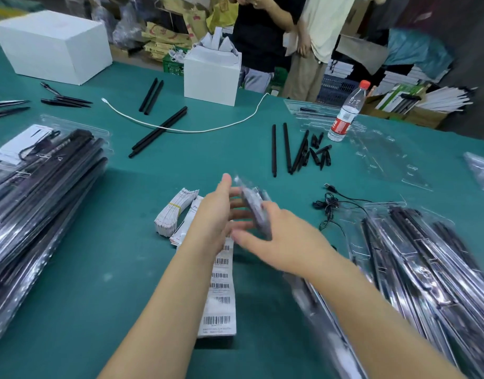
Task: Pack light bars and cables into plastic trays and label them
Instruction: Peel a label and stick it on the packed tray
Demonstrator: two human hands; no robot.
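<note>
Above the table's middle I hold a clear plastic tray [254,206] packed with dark parts, blurred by motion, its length running down toward the lower right. My right hand [279,239] grips it, thumb on one side and fingers over the other. My left hand [216,214] has straight fingers touching the tray's far end, thumb up. A strip of barcode labels [220,288] lies on the green table [112,269] under my forearms. Loose black light bars [287,149] and a black cable [331,206] lie beyond my hands.
Stacks of packed trays stand at the left [44,201] and right [427,269]. A banded bundle of paper cards [175,212] lies left of my hands. Empty clear trays [377,151], a water bottle [345,116], a white cable [180,129], two white boxes [52,45] and two standing persons [265,36] are farther back.
</note>
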